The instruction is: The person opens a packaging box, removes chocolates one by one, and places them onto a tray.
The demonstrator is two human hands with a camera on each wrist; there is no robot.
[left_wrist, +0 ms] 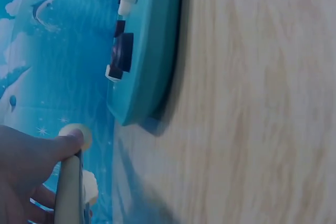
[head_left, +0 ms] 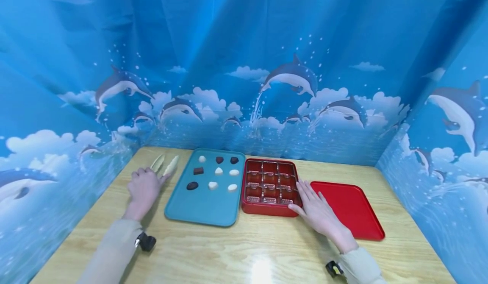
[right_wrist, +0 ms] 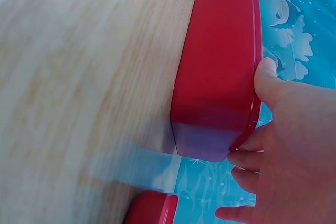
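I take the red compartment box [head_left: 270, 187] as my landmark. The room, from where I watch, is a booth of blue dolphin-print curtain [head_left: 244, 63] closing three sides behind and beside that box. Under it lies the pale wood-grain surface [head_left: 244, 250], glossy enough to throw a glare near the front edge.

To the right of the box, nearly touching it, sits its flat red lid [head_left: 348, 210]. To the left, just beside it, is a teal tray [head_left: 206, 188] carrying nine chocolates [head_left: 213, 185], some white, some dark. Further left again lies a pair of cream tongs [head_left: 164, 164].

My right hand [head_left: 316, 210] lies with fingers straight against the box's right wall and thumb at its front corner, bracing rather than clasping. My left hand [head_left: 144, 189] has its grip curled on the tongs' handle end.

Risks as I judge them: the surface looks slick, so a shove from the right hand could slide the box into the tray and jostle the chocolates. The tongs are held near one end, so they could twist or slip. The chocolates are small and smooth and could squirt from the tong tips.
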